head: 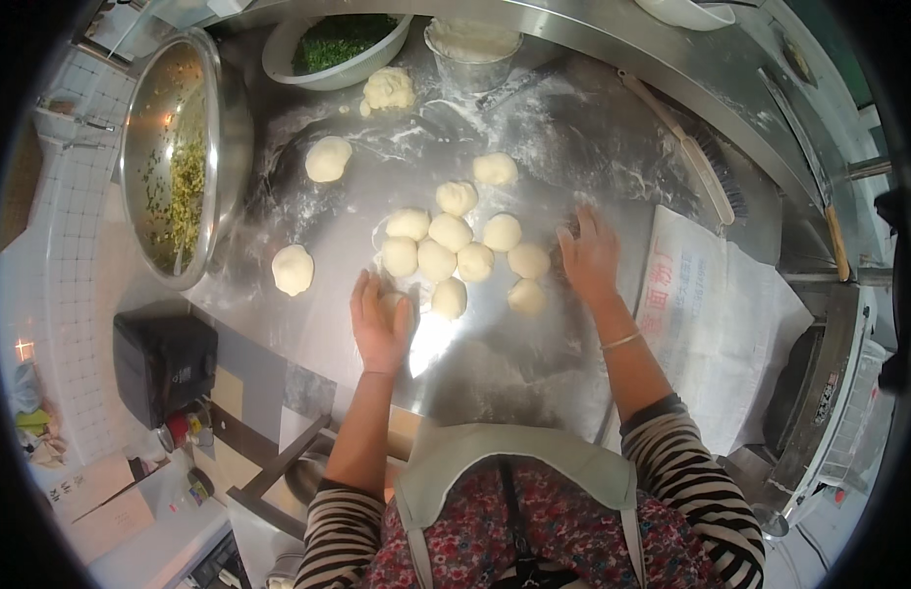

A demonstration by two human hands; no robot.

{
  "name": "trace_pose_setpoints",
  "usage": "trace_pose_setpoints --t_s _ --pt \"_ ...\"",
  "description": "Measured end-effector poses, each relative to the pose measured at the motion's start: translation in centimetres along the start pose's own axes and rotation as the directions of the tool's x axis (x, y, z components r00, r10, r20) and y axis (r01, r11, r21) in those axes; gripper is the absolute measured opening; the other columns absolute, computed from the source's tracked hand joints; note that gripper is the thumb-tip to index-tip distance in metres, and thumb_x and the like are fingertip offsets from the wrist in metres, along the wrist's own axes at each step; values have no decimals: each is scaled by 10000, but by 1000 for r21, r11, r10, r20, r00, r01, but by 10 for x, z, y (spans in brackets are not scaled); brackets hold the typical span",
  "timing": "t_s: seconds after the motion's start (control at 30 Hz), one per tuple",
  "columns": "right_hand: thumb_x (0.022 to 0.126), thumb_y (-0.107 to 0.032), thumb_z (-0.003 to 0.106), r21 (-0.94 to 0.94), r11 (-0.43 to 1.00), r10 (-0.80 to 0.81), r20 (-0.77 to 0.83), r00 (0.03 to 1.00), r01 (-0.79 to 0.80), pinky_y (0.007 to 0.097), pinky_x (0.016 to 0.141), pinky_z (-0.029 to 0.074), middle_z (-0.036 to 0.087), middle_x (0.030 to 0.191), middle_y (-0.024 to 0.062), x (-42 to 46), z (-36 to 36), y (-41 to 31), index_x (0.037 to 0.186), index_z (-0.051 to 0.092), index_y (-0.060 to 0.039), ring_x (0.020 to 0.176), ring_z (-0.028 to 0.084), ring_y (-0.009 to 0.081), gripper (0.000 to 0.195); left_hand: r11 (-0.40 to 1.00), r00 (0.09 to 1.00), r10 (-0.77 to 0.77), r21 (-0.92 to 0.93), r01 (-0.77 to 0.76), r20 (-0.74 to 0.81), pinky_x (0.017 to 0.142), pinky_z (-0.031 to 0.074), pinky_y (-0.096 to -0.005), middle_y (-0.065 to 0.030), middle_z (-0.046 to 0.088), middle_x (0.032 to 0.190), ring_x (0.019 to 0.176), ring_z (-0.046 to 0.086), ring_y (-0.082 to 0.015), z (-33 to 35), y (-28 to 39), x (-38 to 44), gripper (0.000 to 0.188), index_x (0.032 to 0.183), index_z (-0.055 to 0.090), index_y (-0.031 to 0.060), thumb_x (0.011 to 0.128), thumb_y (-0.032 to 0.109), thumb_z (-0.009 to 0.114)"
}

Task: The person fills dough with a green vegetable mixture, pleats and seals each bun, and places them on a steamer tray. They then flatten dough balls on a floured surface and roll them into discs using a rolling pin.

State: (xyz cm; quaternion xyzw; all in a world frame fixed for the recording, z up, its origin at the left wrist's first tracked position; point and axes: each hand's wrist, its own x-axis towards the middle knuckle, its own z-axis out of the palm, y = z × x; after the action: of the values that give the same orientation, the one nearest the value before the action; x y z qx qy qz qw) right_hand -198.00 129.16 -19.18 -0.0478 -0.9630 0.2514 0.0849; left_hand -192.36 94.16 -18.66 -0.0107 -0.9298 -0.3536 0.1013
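Observation:
My left hand (pixel 376 327) is cupped around a dough ball (pixel 394 300) on the floured steel worktop (pixel 492 375); the fingers hide part of that ball. Palm down, my right hand (pixel 592 254) rests on the steel with its thumb apart from the fingers, holding nothing. Just left of it lie a dough ball (pixel 528 261) and another dough ball (pixel 527 296). Several more dough balls (pixel 436 260) sit clustered between my hands. Off to the left are two separate pieces, a flattened dough ball (pixel 293 270) and a rounder dough ball (pixel 328 159).
A tilted steel bowl (pixel 231 147) of chopped filling stands at left. Along the back are a white colander (pixel 345 77) of chopped greens, a rough dough lump (pixel 388 89) and a flour tub (pixel 470 70). A bench brush (pixel 695 158) and a printed flour sack (pixel 728 324) lie at right.

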Motion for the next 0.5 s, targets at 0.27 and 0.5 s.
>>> trace_pose_setpoints --t_s 0.27,0.5 --pt "907 -135 611 157 893 -447 183 876 423 467 1174 330 458 1510 147 109 57 -58 1411 567 -180 1392 413 368 507 985 939 175 -49 -168 296 1077 474 -421 -183 510 1420 1258 532 -388 7 -3 82 702 1432 534 112 782 51 791" --pt "903 -240 666 -38 991 -121 110 987 125 438 1123 394 515 1445 61 79 31 -13 1196 656 -109 1299 475 318 321 981 979 161 -124 -146 121 1095 428 -448 -175 553 1402 1274 517 -379 -2 -25 97 598 1395 540 54 833 54 745"
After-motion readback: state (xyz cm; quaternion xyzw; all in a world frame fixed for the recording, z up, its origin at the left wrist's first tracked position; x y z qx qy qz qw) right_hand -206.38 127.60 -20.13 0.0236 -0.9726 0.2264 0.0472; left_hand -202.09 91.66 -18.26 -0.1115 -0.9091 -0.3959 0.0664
